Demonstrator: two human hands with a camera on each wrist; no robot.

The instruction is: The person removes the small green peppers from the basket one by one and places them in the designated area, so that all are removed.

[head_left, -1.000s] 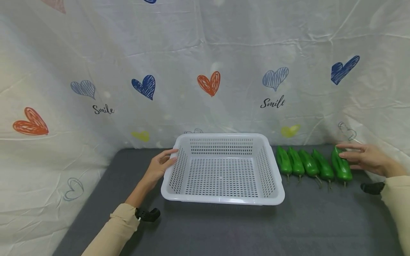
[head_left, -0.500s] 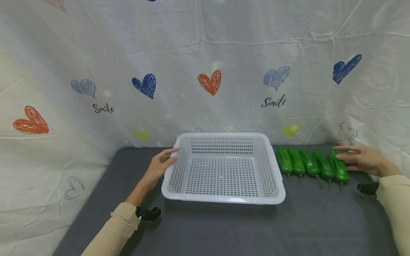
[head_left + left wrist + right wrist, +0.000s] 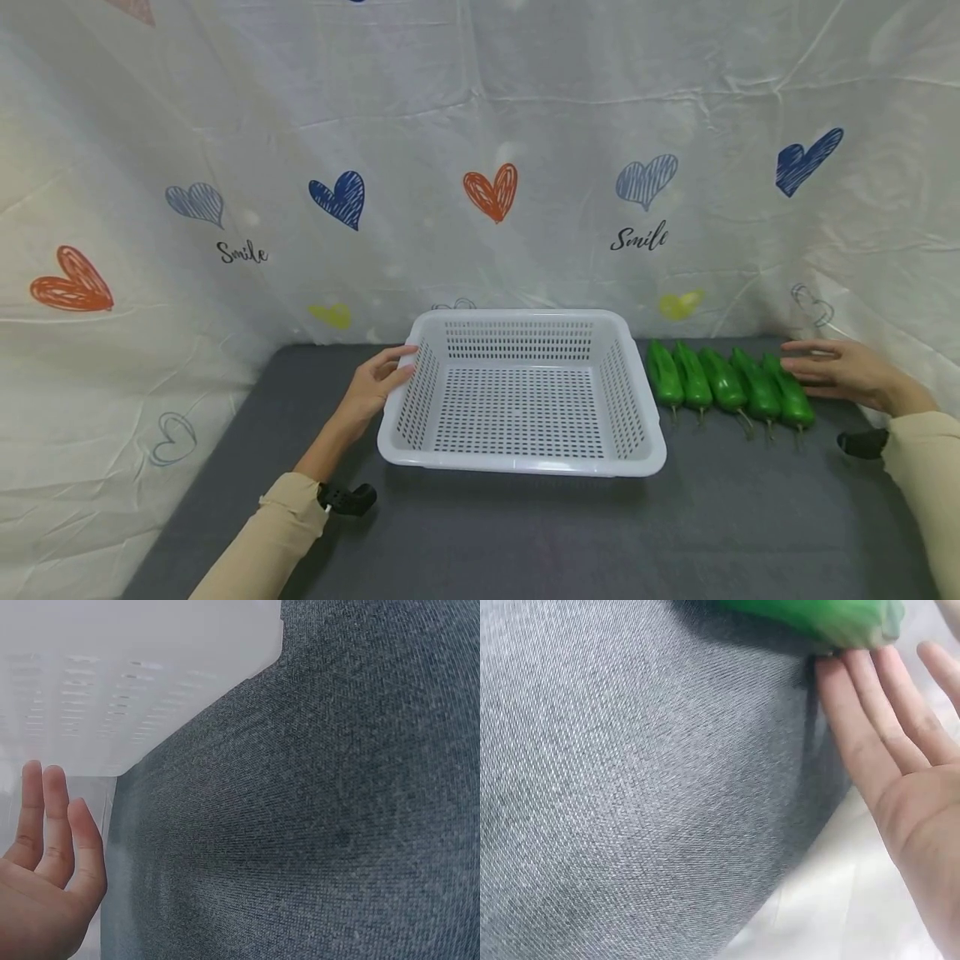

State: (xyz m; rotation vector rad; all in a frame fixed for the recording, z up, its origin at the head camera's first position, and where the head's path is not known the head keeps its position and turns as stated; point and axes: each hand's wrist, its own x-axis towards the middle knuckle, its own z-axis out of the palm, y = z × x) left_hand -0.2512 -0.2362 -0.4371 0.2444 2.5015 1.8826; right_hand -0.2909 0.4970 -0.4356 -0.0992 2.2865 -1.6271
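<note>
A white plastic basket (image 3: 521, 467) with slotted walls stands on the dark grey table. My left hand (image 3: 372, 387) is at its left rim, index finger and thumb touching the edge. In the left wrist view, the other fingers (image 3: 56, 825) reach up straight beside the basket's outer wall (image 3: 112, 697). Right of the basket, several green peppers (image 3: 723, 383) lie side by side, stems toward me. My right hand (image 3: 855, 375) is at the rightmost pepper (image 3: 795, 404), its fingers extended. The right wrist view has straight fingertips right at that green pepper's tip (image 3: 840, 619).
A white cloth (image 3: 495, 100) printed with hearts and "Smile" hangs behind the table and down its left side. The dark grey tabletop (image 3: 525, 542) stretches in front of the basket. A black wrist device (image 3: 348, 500) sits on the left wrist, another (image 3: 862, 443) on the right.
The rightmost pepper has moved left, up against the row. My right hand moved left with it, and its fingers have since eased back off the top of the pepper. My left hand has stayed put.
</note>
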